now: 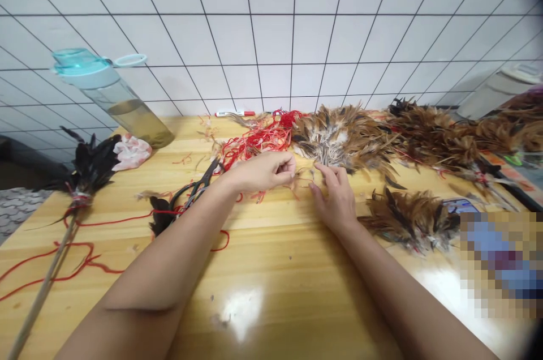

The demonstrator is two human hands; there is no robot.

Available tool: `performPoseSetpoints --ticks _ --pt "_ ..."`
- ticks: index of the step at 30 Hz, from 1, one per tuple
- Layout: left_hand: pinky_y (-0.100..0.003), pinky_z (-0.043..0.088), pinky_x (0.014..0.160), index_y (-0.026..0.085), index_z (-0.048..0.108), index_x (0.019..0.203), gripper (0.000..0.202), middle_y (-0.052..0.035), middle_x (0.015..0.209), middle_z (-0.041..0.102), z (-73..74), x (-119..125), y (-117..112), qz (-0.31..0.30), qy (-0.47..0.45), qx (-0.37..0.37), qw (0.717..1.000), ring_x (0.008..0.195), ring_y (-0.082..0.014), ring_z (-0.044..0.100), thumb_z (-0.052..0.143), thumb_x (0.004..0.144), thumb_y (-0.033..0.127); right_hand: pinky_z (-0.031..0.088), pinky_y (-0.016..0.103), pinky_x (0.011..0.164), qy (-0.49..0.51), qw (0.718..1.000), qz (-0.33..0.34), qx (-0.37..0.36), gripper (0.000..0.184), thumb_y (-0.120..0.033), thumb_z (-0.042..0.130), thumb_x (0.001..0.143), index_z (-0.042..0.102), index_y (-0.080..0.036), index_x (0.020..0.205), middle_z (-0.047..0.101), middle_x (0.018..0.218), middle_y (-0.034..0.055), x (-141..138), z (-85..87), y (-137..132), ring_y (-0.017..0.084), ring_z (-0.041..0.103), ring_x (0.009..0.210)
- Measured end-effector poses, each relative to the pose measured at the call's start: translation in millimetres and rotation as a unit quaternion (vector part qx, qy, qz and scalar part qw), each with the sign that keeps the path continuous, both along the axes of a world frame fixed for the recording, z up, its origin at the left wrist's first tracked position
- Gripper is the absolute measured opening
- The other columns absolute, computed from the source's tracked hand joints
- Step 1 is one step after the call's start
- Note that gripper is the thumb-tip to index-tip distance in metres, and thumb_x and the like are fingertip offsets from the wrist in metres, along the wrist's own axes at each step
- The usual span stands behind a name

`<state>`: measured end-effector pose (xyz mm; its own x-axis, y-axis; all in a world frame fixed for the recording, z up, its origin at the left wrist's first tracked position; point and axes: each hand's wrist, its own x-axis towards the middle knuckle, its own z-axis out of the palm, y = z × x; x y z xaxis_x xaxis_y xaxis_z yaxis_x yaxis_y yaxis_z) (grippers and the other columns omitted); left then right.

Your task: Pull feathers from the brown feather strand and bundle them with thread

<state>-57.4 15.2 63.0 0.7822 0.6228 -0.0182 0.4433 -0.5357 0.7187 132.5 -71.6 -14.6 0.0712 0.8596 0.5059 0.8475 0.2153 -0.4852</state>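
Note:
My left hand (274,170) is curled closed over the middle of the table, in front of a heap of red string (258,142). Whatever its fingers may hold is hidden. Close by on the right, my right hand (335,193) has its thumb and forefinger apart, just in front of a pile of brown feathers (352,136). Small loose feather scraps lie between the two hands. Under my left forearm, black-handled scissors (201,181) lie partly covered, beside a tuft of black feathers (161,215).
At left lies a stick (42,298) with black feathers (93,165) tied at its end and red string trailing. A water bottle (127,105) stands behind it. A marker (235,114) lies by the tiled wall. More brown feather bundles (441,133) (411,218) lie right.

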Motion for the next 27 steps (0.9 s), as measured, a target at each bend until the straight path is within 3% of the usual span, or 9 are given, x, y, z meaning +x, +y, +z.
performPoseSetpoints --ticks 8,16,19,22,27 --pt "-0.017 0.042 0.059 0.016 0.049 0.079 0.008 0.0004 0.075 0.058 13.2 -0.3 -9.8 -0.002 -0.113 -0.161 0.98 0.064 -0.0064 0.052 0.053 0.08 0.023 0.046 0.039 0.086 -0.029 0.998 0.023 0.042 0.043 -0.032 0.057 0.084 0.055 -0.019 0.124 0.054 0.104 0.0108 1.2 1.7 0.1 0.024 0.051 0.099" --pt "-0.017 0.043 0.056 0.016 0.048 0.077 0.012 0.0013 0.07 0.058 17.1 5.8 -20.7 0.011 -0.16 -0.252 0.954 0.055 -0.0044 0.05 0.056 0.079 0.024 0.044 0.04 0.086 -0.012 0.996 0.074 0.048 0.035 -0.036 0.058 0.084 0.06 -0.022 0.116 0.056 0.103 0.0094 -6.1 7.3 -5.7 0.024 0.051 0.098" --pt "-0.017 0.041 0.055 0.016 0.048 0.077 0.01 0.0016 0.068 0.056 13.7 7.1 -18.7 0.008 -0.13 -0.233 0.964 0.058 -0.0058 0.05 0.055 0.078 0.022 0.047 0.038 0.082 0.048 0.995 0.085 0.03 0.036 -0.038 0.058 0.085 0.057 -0.021 0.117 0.057 0.102 0.0095 -8.2 8.0 -6.6 0.023 0.053 0.097" --pt "-0.017 0.038 0.054 0.016 0.05 0.078 0.007 0.0024 0.067 0.053 8.6 4.9 -12.6 -0.005 -0.077 -0.157 0.985 0.059 -0.0065 0.048 0.055 0.076 0.02 0.048 0.035 0.075 0.096 0.991 0.081 0.041 0.036 -0.038 0.054 0.088 0.054 -0.02 0.119 0.058 0.101 0.01 -6.1 10.6 -7.3 0.022 0.054 0.095" --pt "-0.019 0.031 0.052 0.017 0.053 0.076 0.004 0.0036 0.065 0.051 8.7 -2.7 -4.9 -0.012 0.026 -0.028 0.999 0.058 -0.0073 0.042 0.053 0.072 0.019 0.044 0.042 0.085 0.005 0.997 -0.003 0.083 0.037 -0.039 0.056 0.086 0.057 -0.023 0.119 0.057 0.105 0.0116 0.8 17.3 -9.5 0.025 0.052 0.101"
